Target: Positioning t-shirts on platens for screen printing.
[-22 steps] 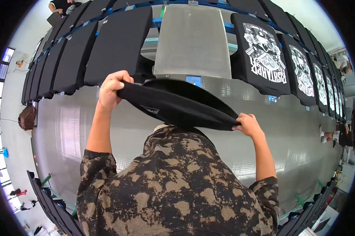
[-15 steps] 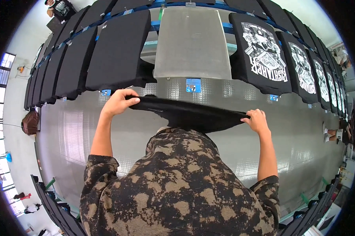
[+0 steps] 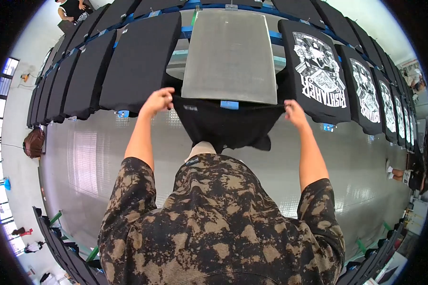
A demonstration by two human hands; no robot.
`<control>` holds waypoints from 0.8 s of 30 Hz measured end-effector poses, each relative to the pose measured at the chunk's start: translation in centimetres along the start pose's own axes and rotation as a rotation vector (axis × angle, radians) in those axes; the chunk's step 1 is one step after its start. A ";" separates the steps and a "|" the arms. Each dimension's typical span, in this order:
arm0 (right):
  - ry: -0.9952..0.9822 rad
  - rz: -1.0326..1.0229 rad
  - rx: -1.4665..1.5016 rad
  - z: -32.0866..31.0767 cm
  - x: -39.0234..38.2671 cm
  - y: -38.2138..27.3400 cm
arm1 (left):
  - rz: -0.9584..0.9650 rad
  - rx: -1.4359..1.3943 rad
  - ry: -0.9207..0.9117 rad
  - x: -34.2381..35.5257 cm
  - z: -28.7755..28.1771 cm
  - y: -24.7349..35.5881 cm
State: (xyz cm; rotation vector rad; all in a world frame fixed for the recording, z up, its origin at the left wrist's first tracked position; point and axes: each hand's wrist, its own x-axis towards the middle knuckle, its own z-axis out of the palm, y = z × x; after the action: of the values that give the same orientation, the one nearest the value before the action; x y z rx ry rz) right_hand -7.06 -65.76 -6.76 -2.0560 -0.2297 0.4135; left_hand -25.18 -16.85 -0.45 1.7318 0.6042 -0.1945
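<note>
A black T-shirt hangs stretched between my two hands, its top edge drawn out along the near end of a bare grey platen. At the left corner of the cloth, my left hand is closed on the edge. My right hand pinches the opposite corner, just beyond the platen's right near corner. The rest of the shirt droops toward my body. A blue tag under the platen's near end shows above the cloth.
Platens with plain black shirts stand to the left. On the right are black shirts with white prints. A person is at the far left, another person at the right. A brown bag rests by the left wall.
Both hands have moved forward and closer together, carrying the shirt up to the platen's near end. The cloth's edge is now level with that end, with its body hanging open below.
</note>
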 end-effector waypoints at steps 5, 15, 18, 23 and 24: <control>0.018 -0.001 -0.274 0.7 1.9 -5.2 | -0.030 -0.023 0.025 1.1 -2.6 -1.6; 0.364 -0.109 -0.341 -0.8 8.4 -7.8 | 0.371 0.283 0.002 9.8 -5.4 6.2; 0.448 -0.027 -0.693 -2.2 15.5 -10.3 | 0.349 0.487 0.123 17.0 -5.7 10.7; 0.483 0.196 -0.163 -1.6 28.9 -15.9 | -0.021 -0.179 0.160 29.6 -4.9 16.4; 0.441 0.221 0.120 -1.8 31.7 -16.2 | 0.027 -0.295 0.159 32.3 -4.9 16.9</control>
State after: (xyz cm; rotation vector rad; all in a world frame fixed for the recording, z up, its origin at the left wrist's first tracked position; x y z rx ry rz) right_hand 23.03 -48.77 1.89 -2.0027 0.2840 0.0946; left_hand 9.68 -5.12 1.13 1.4770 0.6886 0.0510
